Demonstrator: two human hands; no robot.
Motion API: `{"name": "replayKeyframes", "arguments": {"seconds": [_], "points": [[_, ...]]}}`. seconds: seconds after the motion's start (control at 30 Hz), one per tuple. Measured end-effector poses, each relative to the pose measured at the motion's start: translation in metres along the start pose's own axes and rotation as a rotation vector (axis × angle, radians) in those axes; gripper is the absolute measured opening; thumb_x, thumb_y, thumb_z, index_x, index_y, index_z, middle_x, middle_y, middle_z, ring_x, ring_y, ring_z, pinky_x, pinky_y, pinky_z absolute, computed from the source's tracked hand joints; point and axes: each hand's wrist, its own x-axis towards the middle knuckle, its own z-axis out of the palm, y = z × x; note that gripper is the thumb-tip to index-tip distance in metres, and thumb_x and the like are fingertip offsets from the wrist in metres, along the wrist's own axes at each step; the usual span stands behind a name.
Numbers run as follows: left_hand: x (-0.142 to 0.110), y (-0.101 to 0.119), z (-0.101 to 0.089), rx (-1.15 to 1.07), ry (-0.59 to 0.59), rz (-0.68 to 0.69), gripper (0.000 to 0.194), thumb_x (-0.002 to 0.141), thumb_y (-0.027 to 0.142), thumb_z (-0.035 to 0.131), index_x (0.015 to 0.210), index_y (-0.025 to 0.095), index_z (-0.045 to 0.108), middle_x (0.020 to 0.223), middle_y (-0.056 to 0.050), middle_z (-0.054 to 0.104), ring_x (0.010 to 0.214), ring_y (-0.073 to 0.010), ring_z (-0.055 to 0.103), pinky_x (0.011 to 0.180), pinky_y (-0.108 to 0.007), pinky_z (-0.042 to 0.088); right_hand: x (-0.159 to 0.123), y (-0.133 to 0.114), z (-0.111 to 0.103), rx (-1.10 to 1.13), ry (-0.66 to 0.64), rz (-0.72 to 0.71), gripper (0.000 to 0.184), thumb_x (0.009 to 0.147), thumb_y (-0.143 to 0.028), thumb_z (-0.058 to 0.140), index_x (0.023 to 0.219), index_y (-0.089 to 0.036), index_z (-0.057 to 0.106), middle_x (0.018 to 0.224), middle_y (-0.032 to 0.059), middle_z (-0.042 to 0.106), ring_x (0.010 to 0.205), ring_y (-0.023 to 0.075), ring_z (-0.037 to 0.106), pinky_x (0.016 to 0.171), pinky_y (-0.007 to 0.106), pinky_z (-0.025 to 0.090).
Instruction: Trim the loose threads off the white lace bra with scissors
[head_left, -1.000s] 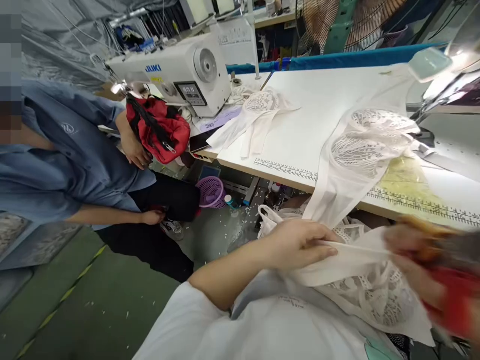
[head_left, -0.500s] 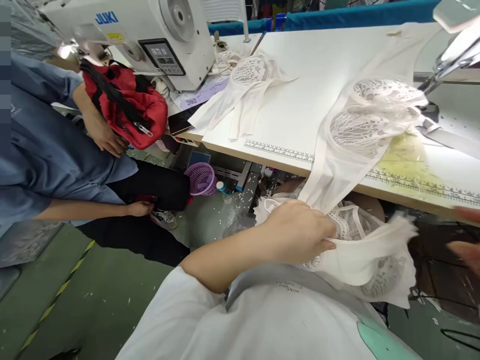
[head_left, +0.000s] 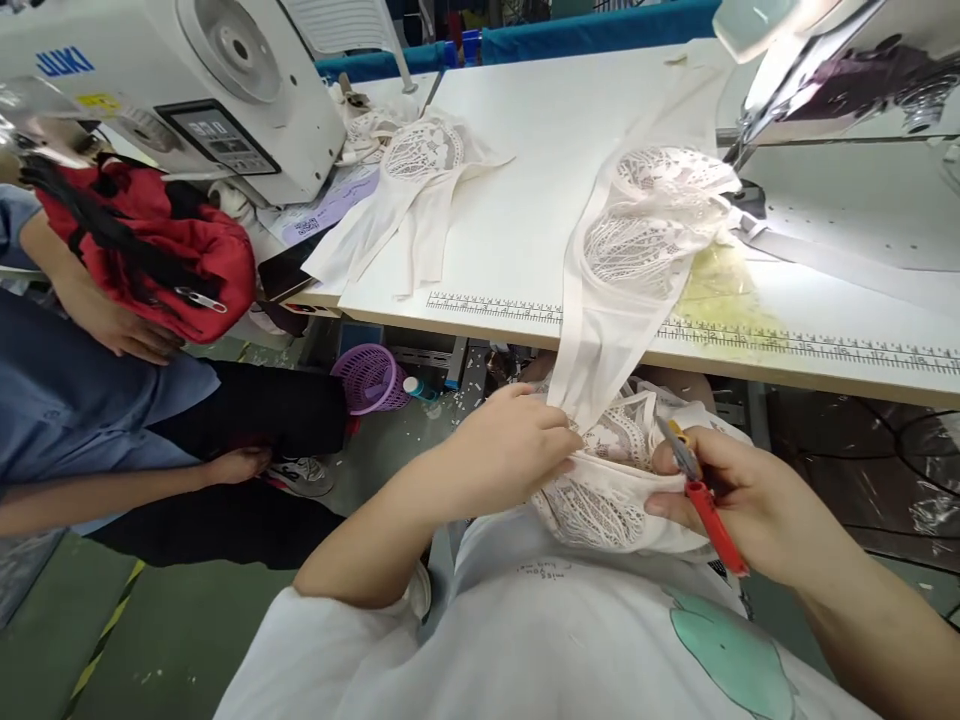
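Note:
My left hand (head_left: 510, 455) pinches a white lace garment (head_left: 607, 490) in my lap, just below the table edge. My right hand (head_left: 739, 495) holds small red-handled snips (head_left: 701, 490) and also grips the right side of that garment. A white strap runs up from my hands to a second lace garment (head_left: 649, 215) that lies on the white table (head_left: 540, 200) beside my sewing machine (head_left: 832, 60). A third lace piece (head_left: 416, 180) lies further left on the table.
A co-worker in a blue shirt (head_left: 67, 390) sits at left with a red bag (head_left: 157, 245) under a white Juki sewing machine (head_left: 165, 90). A purple basket (head_left: 367, 378) stands on the green floor below. A printed ruler (head_left: 675, 330) runs along the table's front edge.
My right hand has come back in from the right with the snips and now grips the garment. My view has shifted left and down, and the garment is bunched closer between both hands.

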Motion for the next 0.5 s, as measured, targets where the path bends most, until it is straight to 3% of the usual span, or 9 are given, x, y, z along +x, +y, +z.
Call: {"name": "replayKeyframes", "arguments": {"seconds": [0.13, 0.27, 0.4, 0.5], "points": [[-0.012, -0.015, -0.003, -0.138, 0.073, -0.02, 0.022, 0.091, 0.02, 0.045, 0.1, 0.015, 0.064, 0.092, -0.008, 0.069, 0.088, -0.0185, 0.062, 0.091, -0.037, 0.042, 0.005, 0.005, -0.005, 0.045, -0.09, 0.0, 0.035, 0.078, -0.044, 0.069, 0.067, -0.02, 0.047, 0.067, -0.0036, 0.037, 0.062, 0.0142, 0.035, 0.054, 0.026, 0.03], [-0.017, -0.029, 0.01, -0.657, 0.191, -0.069, 0.016, 0.087, 0.025, 0.054, 0.092, 0.015, 0.065, 0.089, -0.008, 0.068, 0.087, -0.0167, 0.063, 0.081, -0.029, 0.047, 0.004, 0.005, -0.005, 0.107, -0.13, -0.043, 0.032, 0.077, -0.043, 0.067, 0.064, -0.02, 0.05, 0.061, -0.004, 0.037, 0.055, 0.0127, 0.032, 0.049, 0.025, 0.028], [-0.013, -0.031, 0.031, -1.155, 0.31, -0.185, 0.018, 0.075, 0.033, 0.07, 0.077, 0.015, 0.065, 0.079, -0.005, 0.064, 0.079, -0.0155, 0.061, 0.076, -0.029, 0.047, -0.007, 0.004, 0.0, 0.185, -0.028, 0.012, 0.032, 0.074, -0.047, 0.071, 0.064, -0.022, 0.053, 0.059, -0.0029, 0.039, 0.053, 0.0146, 0.033, 0.048, 0.028, 0.027], [-0.007, -0.023, 0.039, -1.377, 0.352, -0.12, 0.021, 0.071, 0.032, 0.074, 0.071, 0.015, 0.063, 0.081, -0.005, 0.061, 0.079, -0.015, 0.059, 0.076, -0.03, 0.047, -0.015, 0.008, 0.0, 0.162, 0.051, 0.051, 0.035, 0.071, -0.056, 0.07, 0.061, -0.026, 0.056, 0.056, -0.0004, 0.044, 0.05, 0.0186, 0.039, 0.045, 0.032, 0.033]]}}
